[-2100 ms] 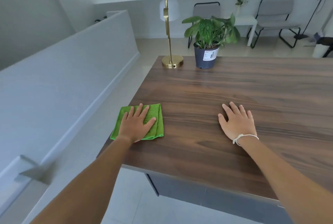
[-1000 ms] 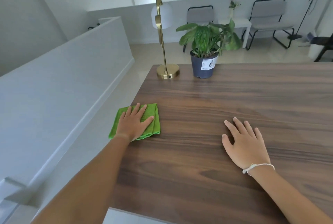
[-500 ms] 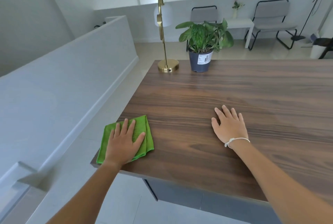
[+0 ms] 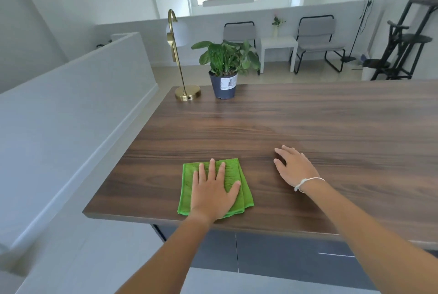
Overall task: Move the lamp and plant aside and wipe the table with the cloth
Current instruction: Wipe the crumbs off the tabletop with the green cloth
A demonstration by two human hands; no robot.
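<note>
A folded green cloth (image 4: 233, 175) lies on the dark wooden table (image 4: 296, 123) near its front edge. My left hand (image 4: 213, 189) presses flat on the cloth with fingers spread. To its right, my right hand (image 4: 295, 167) rests palm-down on bare wood, holding nothing; a white string band circles the wrist. At the table's far left corner stands a brass lamp (image 4: 181, 73) with a round base. Beside it on the right is a leafy plant (image 4: 225, 70) in a dark pot with a white label.
A low white partition wall (image 4: 78, 104) runs along the left of the table. Beyond the far edge stand two grey chairs (image 4: 317, 40), a small white side table (image 4: 278, 44) and a black stand (image 4: 407, 38). Grey drawer fronts (image 4: 284, 253) sit under the front edge.
My left hand has slid the cloth to the right along the front edge, away from the table's left corner. My right hand stays flat on the wood. Lamp and plant have not moved.
</note>
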